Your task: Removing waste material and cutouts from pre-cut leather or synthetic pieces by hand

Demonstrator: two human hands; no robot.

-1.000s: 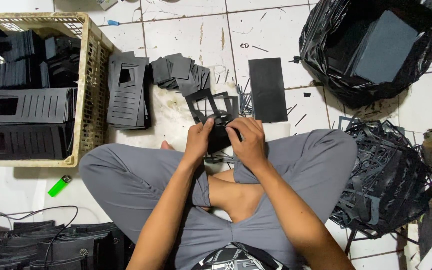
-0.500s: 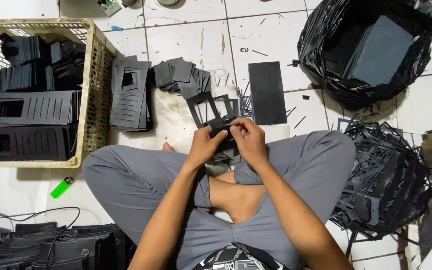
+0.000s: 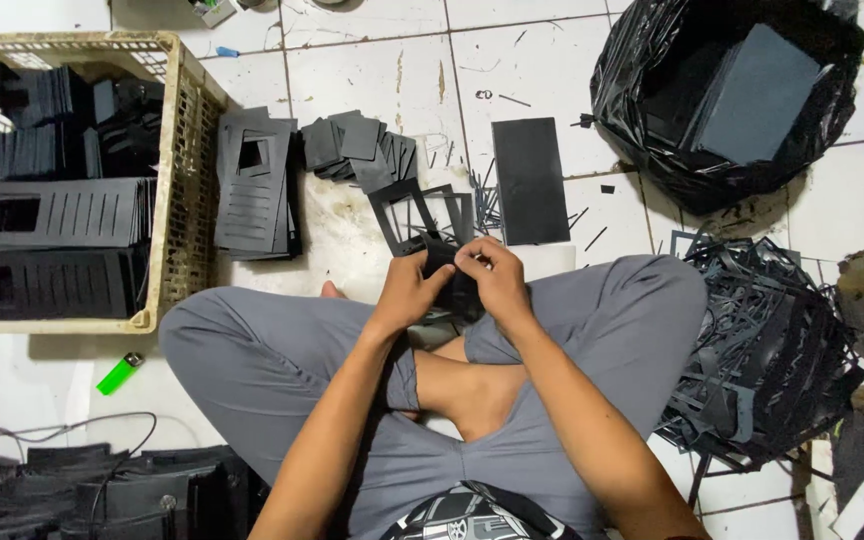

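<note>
Over white floor tiles (image 3: 372, 70), both hands (image 3: 457, 285) pinch a thin black cut-out sheet (image 3: 447, 270).

Grey knee-length shorts (image 3: 572, 330) and a black-and-white patterned shirt (image 3: 467, 515) — forearms, lower legs and feet bare, no sleeves showing.

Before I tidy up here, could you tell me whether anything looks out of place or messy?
Thin black offcuts lie scattered on the tiles, and a green lighter sits loose beside the basket.
</note>
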